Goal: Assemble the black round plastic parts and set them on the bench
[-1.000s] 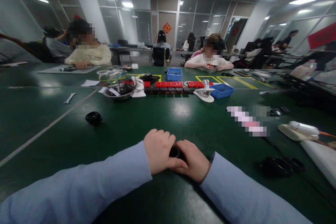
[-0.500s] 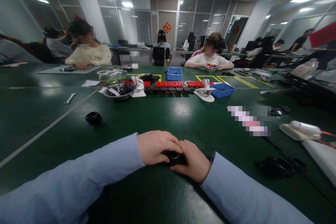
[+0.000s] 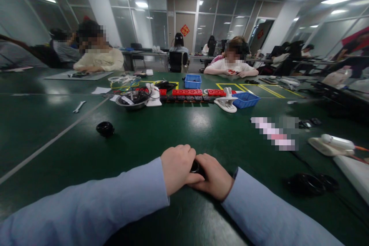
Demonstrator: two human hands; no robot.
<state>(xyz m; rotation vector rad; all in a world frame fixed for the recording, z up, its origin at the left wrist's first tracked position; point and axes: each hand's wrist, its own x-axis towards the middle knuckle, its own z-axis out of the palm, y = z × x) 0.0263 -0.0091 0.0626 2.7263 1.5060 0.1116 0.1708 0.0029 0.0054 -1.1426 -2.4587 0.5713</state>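
Note:
My left hand point(image 3: 177, 167) and my right hand point(image 3: 215, 177) meet on the green table point(image 3: 161, 134) close in front of me. Both close around a small black round part point(image 3: 195, 167), of which only a sliver shows between the fingers. The left hand's fingers curl over its top and the thumb presses along its front; the right hand cups it from the right. Both arms wear light blue sleeves. A second small black round part point(image 3: 105, 128) lies alone on the table, farther away to the left.
Across the table stand a metal bowl point(image 3: 131, 100), a row of red and black blocks point(image 3: 187, 94), two blue bins point(image 3: 244, 99), and white clamps point(image 3: 226, 102). A black ring point(image 3: 305, 183) and a white tool point(image 3: 331, 144) lie at right. Other people sit at the far side.
My left hand drew back and rolled over the black part, then moved forward again; the part stays enclosed between both hands. The view shifted slightly.

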